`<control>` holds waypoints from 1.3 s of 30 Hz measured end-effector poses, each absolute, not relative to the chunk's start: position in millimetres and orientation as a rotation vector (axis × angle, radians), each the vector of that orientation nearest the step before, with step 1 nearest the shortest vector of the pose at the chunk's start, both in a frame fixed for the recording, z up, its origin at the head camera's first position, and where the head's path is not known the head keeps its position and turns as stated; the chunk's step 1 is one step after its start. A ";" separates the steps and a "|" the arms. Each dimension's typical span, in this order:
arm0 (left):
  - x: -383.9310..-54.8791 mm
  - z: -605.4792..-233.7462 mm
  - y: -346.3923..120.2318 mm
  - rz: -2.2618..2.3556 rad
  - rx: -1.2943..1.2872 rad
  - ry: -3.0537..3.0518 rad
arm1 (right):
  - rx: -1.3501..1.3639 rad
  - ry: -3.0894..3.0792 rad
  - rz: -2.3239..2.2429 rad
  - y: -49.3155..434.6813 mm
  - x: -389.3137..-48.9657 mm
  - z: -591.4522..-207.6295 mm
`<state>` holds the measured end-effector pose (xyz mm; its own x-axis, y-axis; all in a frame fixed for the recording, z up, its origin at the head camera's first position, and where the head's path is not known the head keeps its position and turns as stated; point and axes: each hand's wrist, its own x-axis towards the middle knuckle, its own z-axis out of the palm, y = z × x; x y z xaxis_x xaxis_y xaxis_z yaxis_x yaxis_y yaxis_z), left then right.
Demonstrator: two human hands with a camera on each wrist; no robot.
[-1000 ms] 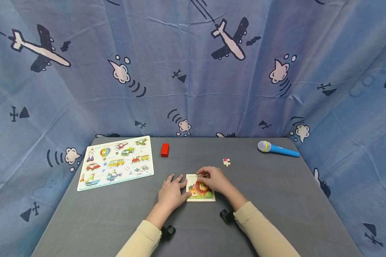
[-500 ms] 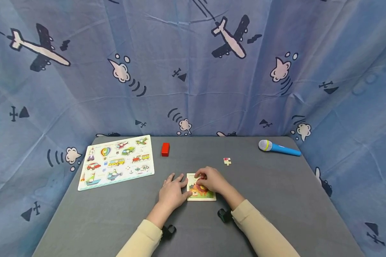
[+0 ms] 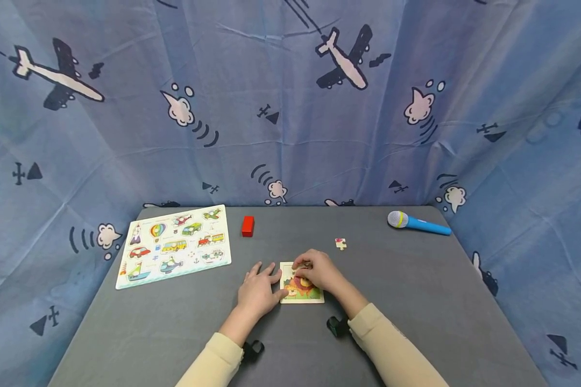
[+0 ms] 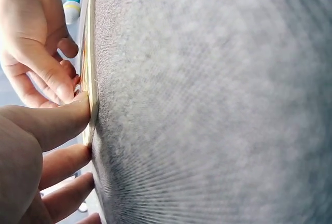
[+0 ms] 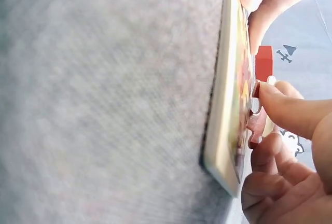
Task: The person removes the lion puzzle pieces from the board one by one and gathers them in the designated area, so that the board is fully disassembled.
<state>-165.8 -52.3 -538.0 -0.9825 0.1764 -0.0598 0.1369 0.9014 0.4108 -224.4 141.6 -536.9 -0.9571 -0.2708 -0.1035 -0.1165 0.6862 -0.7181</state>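
Note:
A small jigsaw puzzle point(image 3: 302, 295) with a lion picture and a pale wooden frame lies flat on the grey table. At its left side my left hand point(image 3: 257, 293) rests with fingers spread, the thumb on the frame's edge. My right hand point(image 3: 320, 271) is over the puzzle's upper right part. Between thumb and fingers it pinches a reddish jigsaw piece point(image 5: 254, 134), tilted close over the board in the right wrist view. That hand hides part of the puzzle in the head view. One loose jigsaw piece point(image 3: 341, 244), white and red, lies beyond the right hand.
At the back left lies a large picture board point(image 3: 176, 245) with vehicles on it. A red block point(image 3: 248, 226) stands beside it. Toward the back right is a toy microphone point(image 3: 420, 223) with a blue handle. Patterned blue cloth point(image 3: 290, 134) hangs behind the table.
My right hand has shifted slightly left over the puzzle, still pinching the jigsaw piece. The left hand stays at the frame's edge.

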 end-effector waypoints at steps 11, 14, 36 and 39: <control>-164.9 -540.9 -53.6 0.636 0.261 2.970 | -0.242 2.688 -1.193 151.9 -225.8 -530.2; -165.9 -541.1 -53.4 0.638 0.265 2.970 | -0.236 2.697 -1.339 161.9 -229.3 -525.0; -163.9 -538.9 -52.5 0.639 0.282 2.974 | -0.106 2.860 -1.401 258.5 -261.1 -495.6; -164.3 -538.6 -52.6 0.630 0.286 2.978 | -0.087 2.862 -1.394 270.3 -265.8 -499.4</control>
